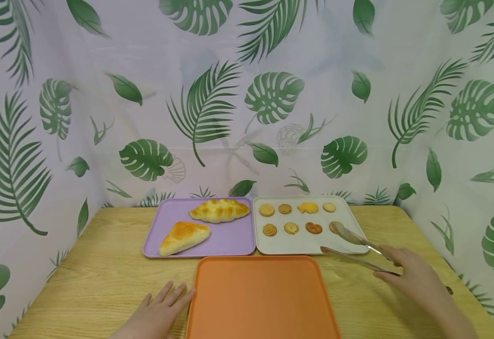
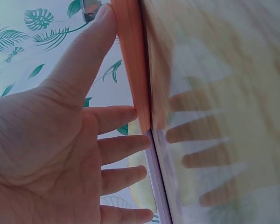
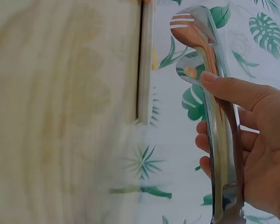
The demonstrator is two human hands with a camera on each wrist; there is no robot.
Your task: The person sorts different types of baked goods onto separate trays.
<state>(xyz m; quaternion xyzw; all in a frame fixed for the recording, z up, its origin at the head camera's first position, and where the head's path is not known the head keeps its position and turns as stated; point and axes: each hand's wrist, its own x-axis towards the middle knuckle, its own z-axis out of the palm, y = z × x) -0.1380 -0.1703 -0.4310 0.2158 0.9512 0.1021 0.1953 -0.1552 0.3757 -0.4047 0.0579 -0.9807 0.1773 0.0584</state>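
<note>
My right hand (image 1: 416, 278) grips a pair of metal tongs (image 3: 219, 135), thumb on one arm and fingers curled round the other. In the head view the tongs' ends are apart, over the right side of a white tray (image 1: 306, 246). One end partly covers a round cookie (image 1: 334, 227); contact cannot be told. Several other cookies stand in two rows, among them a pretzel-shaped cookie (image 1: 313, 228) and a fish-shaped cookie (image 1: 307, 207). Fingers straight and spread, my left hand (image 1: 155, 310) touches the left edge of an orange tray (image 1: 259, 296).
Behind the orange tray, a purple tray (image 1: 230, 240) bears a triangular bread (image 1: 184, 238) and a ridged, oblong bread (image 1: 219, 210). All trays lie on a wooden table (image 1: 103, 263). A leaf-patterned cloth (image 1: 230, 117) hangs at the back and both sides.
</note>
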